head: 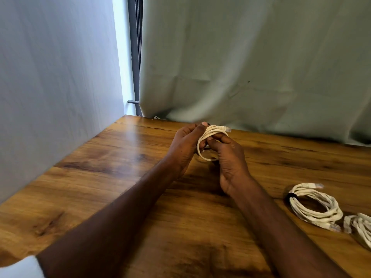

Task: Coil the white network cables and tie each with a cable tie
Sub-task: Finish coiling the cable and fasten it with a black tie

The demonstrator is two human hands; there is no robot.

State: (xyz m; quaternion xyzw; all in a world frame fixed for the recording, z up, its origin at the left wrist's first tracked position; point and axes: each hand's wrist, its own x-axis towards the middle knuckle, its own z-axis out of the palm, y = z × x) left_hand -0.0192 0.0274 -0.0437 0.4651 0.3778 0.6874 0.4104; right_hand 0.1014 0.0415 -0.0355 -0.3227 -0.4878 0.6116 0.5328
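1. A coiled white cable (208,137) was held up just above the far middle of the surface (100,177), between both hands; one plug stuck out at its upper right.
2. The left hand (185,143) gripped the coil's left side, fingers curled round the loops and thumb up near the top.
3. The right hand (228,157) pinched the coil from the right, fingertips pressed in against the loops.
4. Something dark showed between the hands at the coil; what it was could not be told.
5. To the right, a second coil (315,205) lay flat on the surface, bound with a black tie (291,196) at its left end.
6. A third coil (359,225) lay just beside it, cut off by the right edge of the view.
7. The surface was brown wood-grain with dark knots and a light sheen.
8. A pale wall (56,77) stood along its left side.
9. A pale green curtain (251,57) hung behind, its hem reaching the far edge of the surface.
10. Between wall and curtain, a bright strip of window with a dark frame (135,57) showed.
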